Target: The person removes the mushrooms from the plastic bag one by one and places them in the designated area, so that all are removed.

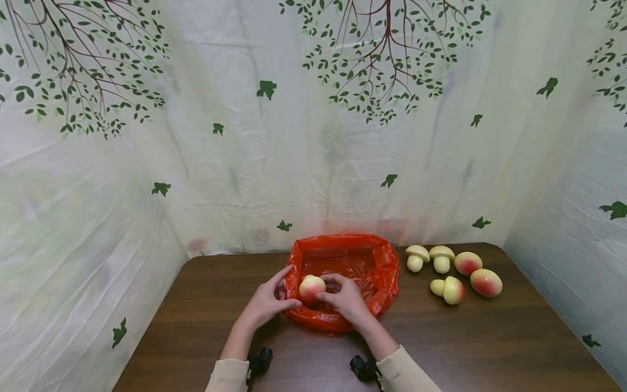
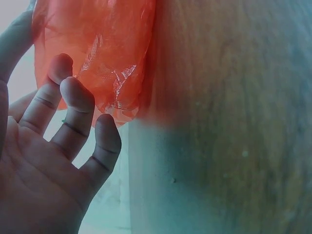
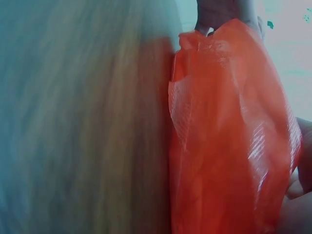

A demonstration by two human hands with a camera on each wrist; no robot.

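Observation:
A red plastic bag (image 1: 387,272) stands with its mouth spread wide near the middle of the table. My left hand (image 1: 266,300) grips its left rim, thumb at the front edge and fingers along the outside. In the left wrist view the curled fingers (image 2: 78,100) show beside the bag's wall (image 2: 107,53). My right hand (image 1: 346,299) reaches over the bag's mouth and holds a round yellow-and-pink mushroom (image 1: 311,289) between thumb and fingers. The right wrist view is mostly filled by the bag's side (image 3: 224,131), which hides the mushroom.
Right of the bag lie several more mushrooms: two pale ones with stems, one nearest the bag (image 1: 417,257) and one beside it (image 1: 442,258), a tipped one (image 1: 448,290), and rounded pink-tinged caps (image 1: 486,282). A leaf-printed cloth (image 1: 333,179) hangs behind the brown table (image 1: 210,305).

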